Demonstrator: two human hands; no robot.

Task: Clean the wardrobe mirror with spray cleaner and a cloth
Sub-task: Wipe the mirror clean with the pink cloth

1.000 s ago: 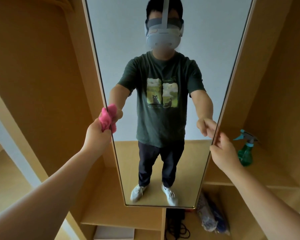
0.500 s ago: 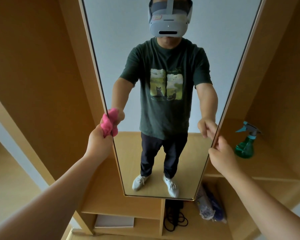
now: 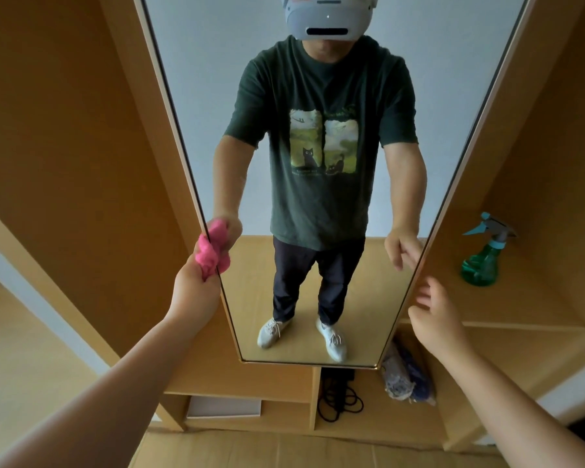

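Pink cloth [image 3: 213, 253], bunched in my left hand [image 3: 196, 288], touches the mirror's [image 3: 217, 96] left edge. My right hand [image 3: 434, 314] hangs open beside its right edge; a green spray bottle [image 3: 482, 261] stands on the shelf [image 3: 520, 309] beyond.

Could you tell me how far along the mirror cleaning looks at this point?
Spraying looks finished for now: the spray bottle stands on the right-hand shelf, out of both hands. Wiping is in hand: the left hand grips the bunched pink cloth against the left edge of the mirror, low down. The right hand is open, just off the right edge. Whether any glass remains unwiped cannot be told.
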